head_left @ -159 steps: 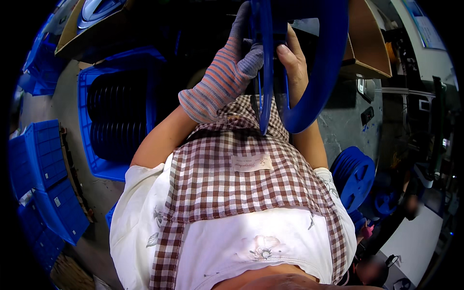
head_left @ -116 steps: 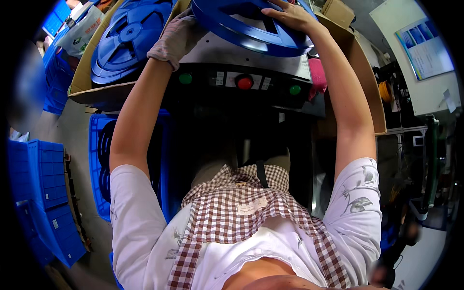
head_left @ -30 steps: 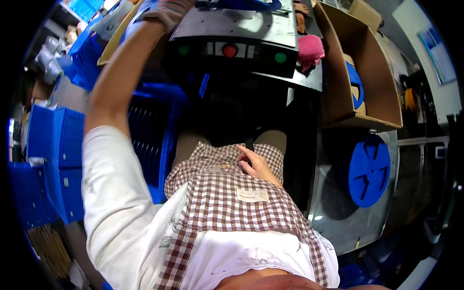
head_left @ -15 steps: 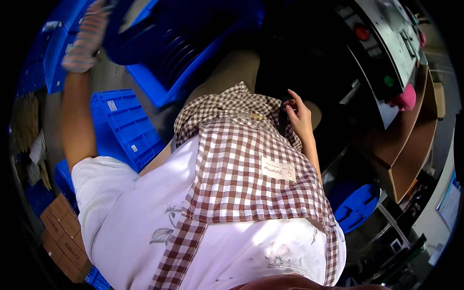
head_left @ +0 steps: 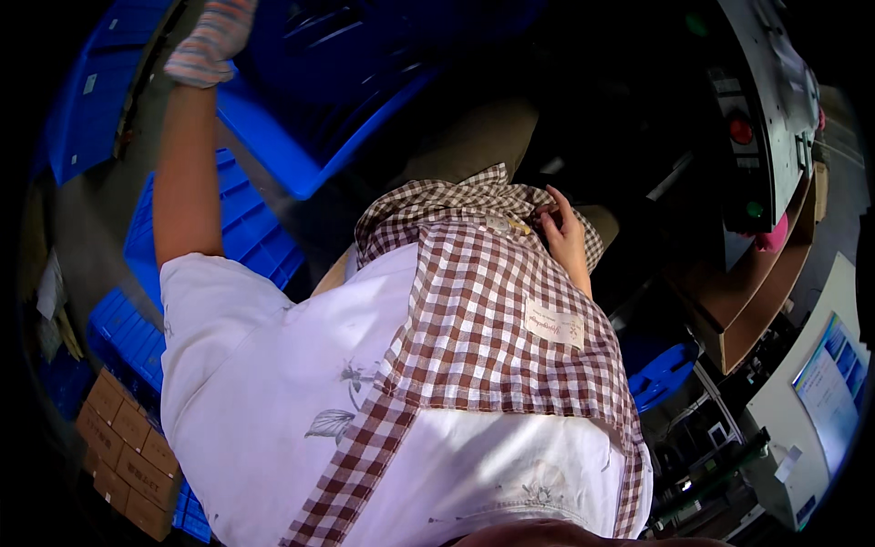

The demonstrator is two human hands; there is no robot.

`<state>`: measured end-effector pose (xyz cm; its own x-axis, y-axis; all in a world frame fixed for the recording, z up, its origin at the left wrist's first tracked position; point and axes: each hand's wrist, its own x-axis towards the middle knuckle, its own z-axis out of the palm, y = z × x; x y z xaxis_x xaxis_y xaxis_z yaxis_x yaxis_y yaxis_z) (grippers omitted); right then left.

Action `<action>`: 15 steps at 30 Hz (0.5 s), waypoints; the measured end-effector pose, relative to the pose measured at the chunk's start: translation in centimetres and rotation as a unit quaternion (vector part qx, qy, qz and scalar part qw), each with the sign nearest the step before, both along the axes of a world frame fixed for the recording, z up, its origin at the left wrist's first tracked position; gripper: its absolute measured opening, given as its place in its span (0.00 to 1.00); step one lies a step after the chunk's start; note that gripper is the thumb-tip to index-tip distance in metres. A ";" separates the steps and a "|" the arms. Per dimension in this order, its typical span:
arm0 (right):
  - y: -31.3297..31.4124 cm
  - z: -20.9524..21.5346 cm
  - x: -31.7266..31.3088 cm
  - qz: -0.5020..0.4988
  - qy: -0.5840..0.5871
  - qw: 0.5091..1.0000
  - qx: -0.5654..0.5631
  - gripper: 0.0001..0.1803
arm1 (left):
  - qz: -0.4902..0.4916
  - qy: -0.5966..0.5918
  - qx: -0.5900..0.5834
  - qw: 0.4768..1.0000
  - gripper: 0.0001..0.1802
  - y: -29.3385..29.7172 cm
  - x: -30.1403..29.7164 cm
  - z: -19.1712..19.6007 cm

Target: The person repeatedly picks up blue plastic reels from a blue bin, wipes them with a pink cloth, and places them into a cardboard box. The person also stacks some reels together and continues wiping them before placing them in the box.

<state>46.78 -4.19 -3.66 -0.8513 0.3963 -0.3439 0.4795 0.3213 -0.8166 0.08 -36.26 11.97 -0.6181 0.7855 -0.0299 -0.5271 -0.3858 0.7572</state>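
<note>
My left arm reaches up to the far left, and my left hand (head_left: 211, 44) wears an orange, grey and white striped knit glove. It is beside a large blue plastic crate (head_left: 273, 150); its fingers run past the upper edge, so what they do is hidden. My bare right hand (head_left: 565, 235) rests by my lap against the brown-and-white checked apron (head_left: 483, 310). Its index finger is stretched out and the others are loosely bent, with nothing visible in them.
More blue crates (head_left: 96, 100) stand on the left, above stacked brown cartons (head_left: 128, 456). To the right are a machine panel (head_left: 761, 100) with a red button (head_left: 740, 130), an open cardboard box (head_left: 743, 314), a blue round stool seat (head_left: 663, 374) and a board with a printed sheet (head_left: 834, 392).
My view has shifted, and the surroundings sit differently in it. My left hand is farther up and partly out of view. My right hand stays by my lap, its fingers slightly more bent.
</note>
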 end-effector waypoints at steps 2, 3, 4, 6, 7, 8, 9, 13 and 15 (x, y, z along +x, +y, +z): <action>0.8 -0.4 0.4 0.002 -0.009 1.000 0.012 0.27 | -0.002 -0.051 0.032 0.998 0.18 0.1 1.1 1.4; 1.2 -0.4 0.6 0.003 -0.016 1.000 0.011 0.27 | 0.004 -0.047 0.022 0.999 0.18 0.6 2.6 2.2; 1.4 -0.3 0.7 0.005 -0.022 1.000 0.010 0.27 | 0.009 -0.043 0.011 0.999 0.18 0.9 3.4 2.4; 1.9 -0.1 0.9 0.012 -0.029 0.999 0.020 0.27 | -0.013 -0.098 0.019 0.995 0.17 1.7 3.7 0.2; 2.1 0.0 0.9 0.019 -0.028 0.999 0.029 0.27 | -0.024 -0.123 0.021 0.992 0.16 2.1 3.3 -1.4; 2.3 0.0 0.6 0.034 -0.024 0.998 0.036 0.27 | -0.133 -0.327 0.058 0.934 0.14 2.0 1.5 -3.4; 2.5 0.0 0.3 0.038 -0.024 0.998 0.035 0.27 | -0.135 -0.329 0.060 0.933 0.13 1.9 0.4 -5.6; 2.4 0.7 -0.2 0.026 -0.045 0.998 0.034 0.27 | 0.060 0.072 -0.099 0.991 0.09 6.3 1.2 -10.1; 2.3 0.9 -0.3 0.023 -0.044 0.998 0.038 0.27 | 0.123 0.447 -0.271 0.843 0.07 7.5 1.4 -10.7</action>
<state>46.48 -1.89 -2.79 -0.8373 0.3845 -0.3887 0.5312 0.4039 -0.7448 1.50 -28.79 1.28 -0.7261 0.6512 0.2207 0.3942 0.1313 0.9096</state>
